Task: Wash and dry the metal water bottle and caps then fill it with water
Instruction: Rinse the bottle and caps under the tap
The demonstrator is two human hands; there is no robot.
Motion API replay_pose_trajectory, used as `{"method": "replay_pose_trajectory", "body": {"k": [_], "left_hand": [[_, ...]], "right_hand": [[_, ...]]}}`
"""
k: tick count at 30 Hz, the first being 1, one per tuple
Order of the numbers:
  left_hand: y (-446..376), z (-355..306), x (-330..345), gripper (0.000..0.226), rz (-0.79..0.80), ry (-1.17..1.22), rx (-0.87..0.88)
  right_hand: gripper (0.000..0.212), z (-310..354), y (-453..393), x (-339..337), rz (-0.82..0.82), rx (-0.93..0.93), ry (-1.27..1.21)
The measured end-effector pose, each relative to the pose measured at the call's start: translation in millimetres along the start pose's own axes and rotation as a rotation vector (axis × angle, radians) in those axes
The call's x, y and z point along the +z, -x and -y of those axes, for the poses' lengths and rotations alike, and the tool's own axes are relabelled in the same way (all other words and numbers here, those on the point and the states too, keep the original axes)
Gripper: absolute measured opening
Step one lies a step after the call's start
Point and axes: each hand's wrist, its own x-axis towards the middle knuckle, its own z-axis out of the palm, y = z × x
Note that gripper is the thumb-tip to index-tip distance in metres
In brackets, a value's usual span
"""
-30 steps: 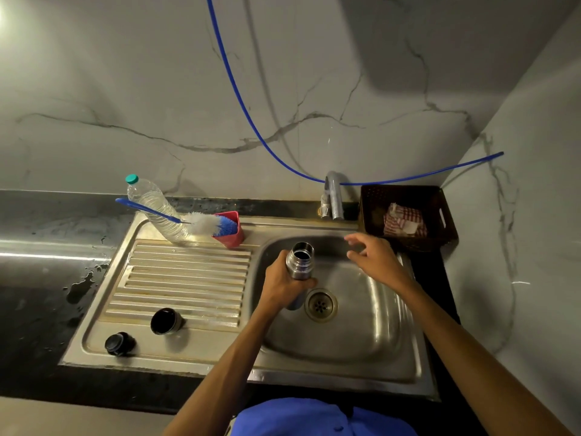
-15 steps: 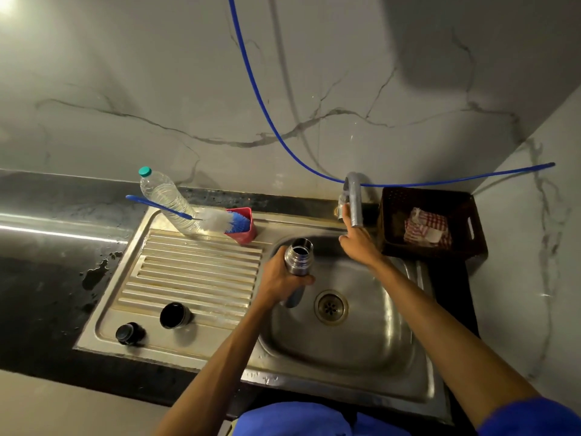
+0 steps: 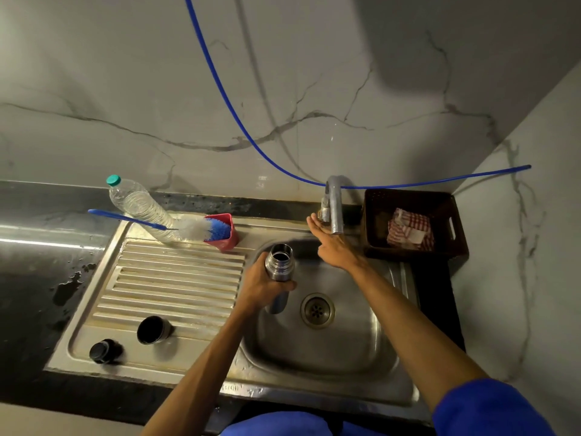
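A dark stone counter point(image 3: 28, 278) runs under a pale marble-veined wall point(image 3: 157, 89), with wet patches near the steel sink unit's left edge. The ribbed drainboard point(image 3: 176, 278) forms the left half of the unit. At its front left corner sits a small black cap point(image 3: 103, 350), and just to the right of it a dark cup-shaped cap point(image 3: 154, 330) lies apart from it. Along the drainboard's back edge a clear plastic bottle point(image 3: 138, 206) with a green lid leans beside a red cup point(image 3: 224, 232), which holds a blue-handled bottle brush point(image 3: 195, 228).

The left hand point(image 3: 264, 286) has its fingers wrapped round the metal water bottle point(image 3: 278, 262), held upright and uncapped over the left side of the basin point(image 3: 345, 341), whose drain point(image 3: 317, 309) lies just right of it. The right hand point(image 3: 330, 243) reaches to the tap point(image 3: 333, 206) at the basin's back edge, fingers fairly straight against its base; whether they grip it cannot be told. A blue tube point(image 3: 235, 105) hangs across the wall behind. At the unit's back right corner a dark basket point(image 3: 408, 196) contains a red checked cloth point(image 3: 408, 229).
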Motion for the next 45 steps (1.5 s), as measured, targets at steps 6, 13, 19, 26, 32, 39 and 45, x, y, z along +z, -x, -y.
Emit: {"method": "replay_pose_trajectory", "body": {"k": [6, 13, 19, 26, 32, 39, 45], "left_hand": [[-1, 6, 9, 0.078, 0.003, 0.008, -0.040], [1, -20, 44, 0.069, 0.095, 0.169, -0.227], [3, -59, 75, 0.073, 0.245, 0.441, -0.300], [-1, -74, 87, 0.105, 0.184, 0.454, -0.304], [4, -75, 87, 0.066, 0.231, 0.469, -0.338], [8, -87, 90, 0.068, 0.260, 0.306, -0.146], [6, -69, 83, 0.065, 0.374, 0.283, -0.018]], "right_hand": [[0.054, -26, 7, 4, -0.197, 0.131, -0.425], [0.031, -56, 112, 35, -0.106, 0.278, -0.552], [0.096, -34, 153, 52, -0.006, 0.358, -0.791], [0.079, -6, 140, 45, -0.154, 0.387, -0.623], [0.081, -10, 139, 46, -0.014, 0.441, -0.658], [0.064, -11, 148, 43, 0.046, 0.448, -0.982], [0.070, -5, 137, 52, -0.088, 0.487, -0.883]]}}
